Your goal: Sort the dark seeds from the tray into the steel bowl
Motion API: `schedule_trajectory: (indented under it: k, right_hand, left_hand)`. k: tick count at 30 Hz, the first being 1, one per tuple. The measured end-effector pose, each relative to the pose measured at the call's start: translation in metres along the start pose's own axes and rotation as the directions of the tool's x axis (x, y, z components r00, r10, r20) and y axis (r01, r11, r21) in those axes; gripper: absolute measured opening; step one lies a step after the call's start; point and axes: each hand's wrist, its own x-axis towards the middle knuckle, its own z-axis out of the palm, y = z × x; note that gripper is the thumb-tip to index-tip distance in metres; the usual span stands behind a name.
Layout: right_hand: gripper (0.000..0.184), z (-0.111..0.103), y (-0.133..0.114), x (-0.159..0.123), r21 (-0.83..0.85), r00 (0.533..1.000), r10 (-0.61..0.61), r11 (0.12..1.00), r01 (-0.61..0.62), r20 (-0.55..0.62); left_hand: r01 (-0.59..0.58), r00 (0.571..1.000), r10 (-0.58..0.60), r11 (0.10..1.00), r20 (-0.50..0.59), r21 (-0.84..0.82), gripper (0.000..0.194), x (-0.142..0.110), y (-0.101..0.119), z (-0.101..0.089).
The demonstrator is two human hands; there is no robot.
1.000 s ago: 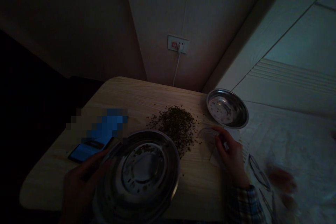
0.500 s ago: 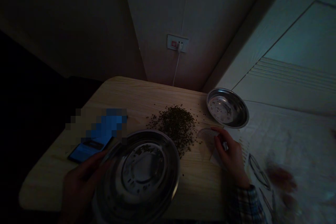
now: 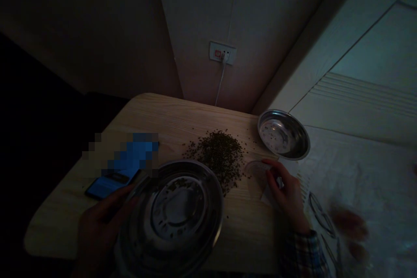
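Observation:
My left hand grips the rim of a steel bowl tilted low in front of me. A few small dark grains cling to the inside of its base. Beyond the bowl, a loose heap of small dark grains lies on the wooden table, with strays around it. My right hand is closed on a clear plastic protractor, its curved edge pointing at the heap's right side. A second steel bowl stands just beyond my right hand, with a few specks in it.
A lit phone, partly blurred out, lies at the table's left. A pair of glasses and blurry reddish items rest on the pale sheet to the right. A white cable hangs from the wall socket.

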Motion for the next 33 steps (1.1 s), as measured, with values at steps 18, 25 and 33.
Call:
schedule_trajectory:
  k: [18, 25, 33]
  right_hand:
    - [0.026, -0.0049, 0.0040, -0.0008, -0.052, 0.998, 0.036, 0.998, -0.038, -0.054]
    - [0.027, -0.0062, 0.0057, -0.0017, -0.035, 0.992, 0.045, 0.998, -0.049, -0.115]
    - [0.026, -0.0041, 0.0031, -0.0013, -0.017, 0.999, 0.036, 0.999, -0.037, -0.040]
  left_hand:
    - [0.035, 0.999, -0.035, 0.998, 0.002, -0.047, 0.047, 0.0013, -0.0007, 0.0027]
    - [0.026, 1.000, -0.026, 0.997, -0.002, -0.072, 0.047, -0.0012, 0.0039, 0.0026]
    - [0.054, 0.998, -0.054, 0.998, -0.011, -0.038, 0.047, -0.0013, 0.0029, 0.0010]
